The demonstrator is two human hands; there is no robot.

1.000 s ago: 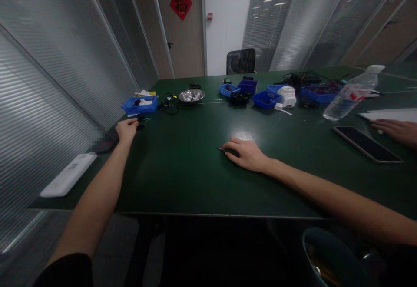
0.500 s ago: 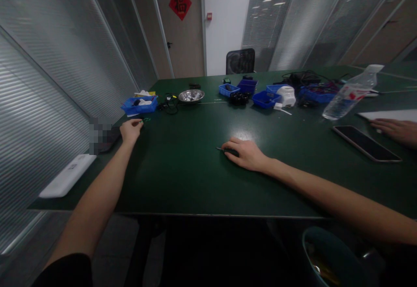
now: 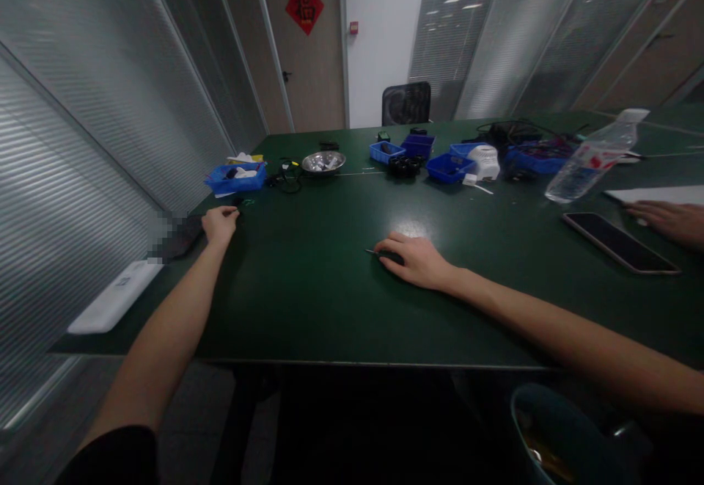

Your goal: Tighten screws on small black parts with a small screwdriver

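Observation:
My left hand [image 3: 220,224] is over the left part of the green table [image 3: 308,287], its fingertips pinched together on something too small to make out. Just beyond those fingertips lies a small green item [image 3: 249,202]. Farther back stands a blue basket [image 3: 236,177] holding white and dark items. My right hand [image 3: 412,259] rests on the table near the middle, fingers curled around a dark-handled tool [image 3: 391,256]. The tool's thin metal tip points left.
A metal bowl [image 3: 323,163], blue trays [image 3: 448,168] and cables stand at the back. On the right are a plastic bottle [image 3: 591,158], a phone [image 3: 619,243] and another person's hand [image 3: 671,221]. A white box [image 3: 116,298] lies at the left edge.
My left hand has drawn back very slightly to the left, away from the small green item. My right hand and its tool are where they were.

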